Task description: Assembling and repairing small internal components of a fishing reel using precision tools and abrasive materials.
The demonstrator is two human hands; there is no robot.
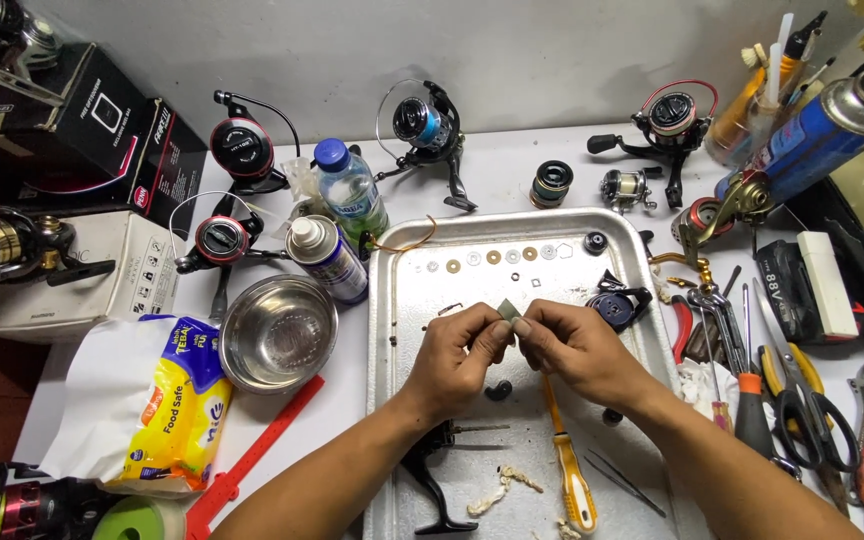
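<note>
Both forearms come in from the bottom edge and meet over the middle of a metal tray (392, 300). The left hand (457, 355) and right hand (572, 345) are curled toward each other, knuckles up, thumbs and forefingers pressed together on a small grey piece (508, 308) held between them just above the tray. Whether the piece is flat or folded cannot be told.

On the tray, a row of washers (497, 257) lies along the far side, a dark reel part (617, 303) sits at the right, and a yellow screwdriver (570, 470) lies under the right wrist. A black reel body (432, 470) rests below the left wrist, with tweezers (624, 482) near the right forearm.

The white counter (512, 160) is crowded: a steel bowl (277, 332) and spray can (327, 257) left of the tray, a water bottle (350, 190) behind them, several fishing reels (242, 150) along the back, boxes (72, 110) at far left, a yellow packet (177, 410) in front, and pliers, scissors (812, 425) and screwdrivers at the right. A grey wall (552, 50) stands behind.
</note>
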